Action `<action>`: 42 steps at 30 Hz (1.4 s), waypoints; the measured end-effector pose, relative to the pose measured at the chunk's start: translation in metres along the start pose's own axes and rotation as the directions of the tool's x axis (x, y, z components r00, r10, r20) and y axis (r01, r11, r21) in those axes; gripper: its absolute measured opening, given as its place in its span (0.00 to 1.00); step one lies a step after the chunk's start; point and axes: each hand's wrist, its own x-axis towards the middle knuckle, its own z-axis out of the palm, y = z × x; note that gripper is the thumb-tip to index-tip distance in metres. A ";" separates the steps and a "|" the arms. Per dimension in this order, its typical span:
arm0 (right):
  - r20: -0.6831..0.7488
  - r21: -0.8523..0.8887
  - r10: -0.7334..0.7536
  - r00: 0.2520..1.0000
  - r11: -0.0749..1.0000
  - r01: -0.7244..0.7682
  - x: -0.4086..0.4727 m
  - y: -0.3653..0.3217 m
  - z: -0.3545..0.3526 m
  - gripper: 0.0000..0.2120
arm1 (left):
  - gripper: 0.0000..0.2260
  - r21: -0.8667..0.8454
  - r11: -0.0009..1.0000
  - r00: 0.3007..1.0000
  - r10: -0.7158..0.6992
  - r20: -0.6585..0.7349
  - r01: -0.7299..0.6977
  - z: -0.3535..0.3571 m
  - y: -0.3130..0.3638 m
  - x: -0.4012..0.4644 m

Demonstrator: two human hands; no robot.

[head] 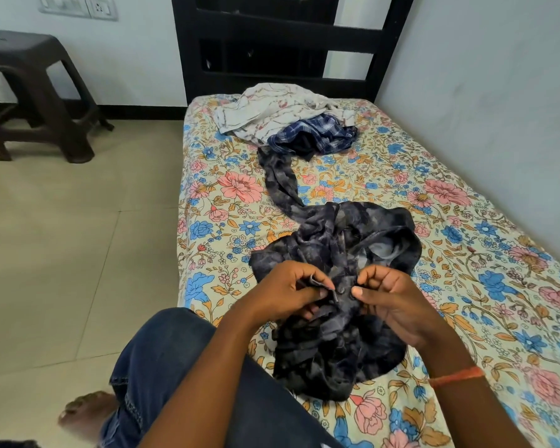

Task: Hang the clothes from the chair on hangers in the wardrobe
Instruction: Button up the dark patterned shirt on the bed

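Observation:
A dark blue-grey patterned shirt (343, 240) lies crumpled on the floral bedsheet (466, 253), one sleeve stretched toward the far end. My left hand (285, 291) pinches one edge of its button strip. My right hand (392, 299) pinches the other edge, thumb beside a button. The two hands are close together over the shirt's front. Farther up the bed lie a blue checked garment (317, 134) and a white patterned garment (272, 113), bunched together. No hanger or wardrobe is in view.
The bed stands against the right wall, with a black slatted headboard (278, 43) at its far end. A dark plastic stool (36, 92) stands on the tiled floor at the left. My jeans-clad leg (162, 367) and bare foot (84, 412) are at the bed's near edge.

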 end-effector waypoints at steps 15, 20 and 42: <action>0.001 -0.072 0.050 0.999 0.996 -0.050 -0.001 -0.004 0.019 0.19 | 0.02 0.262 0.957 0.975 0.166 -0.148 -0.123 0.008 -0.005 0.004; -0.089 -0.005 0.088 0.992 0.996 -0.088 -0.001 -0.006 0.022 0.17 | 0.02 0.318 0.937 0.973 0.194 -0.123 -0.147 0.009 -0.008 0.005; -0.424 0.048 0.202 0.883 0.978 -0.201 0.004 0.007 0.035 0.24 | 0.08 0.698 0.674 0.910 0.408 -0.080 -0.241 0.021 -0.009 0.007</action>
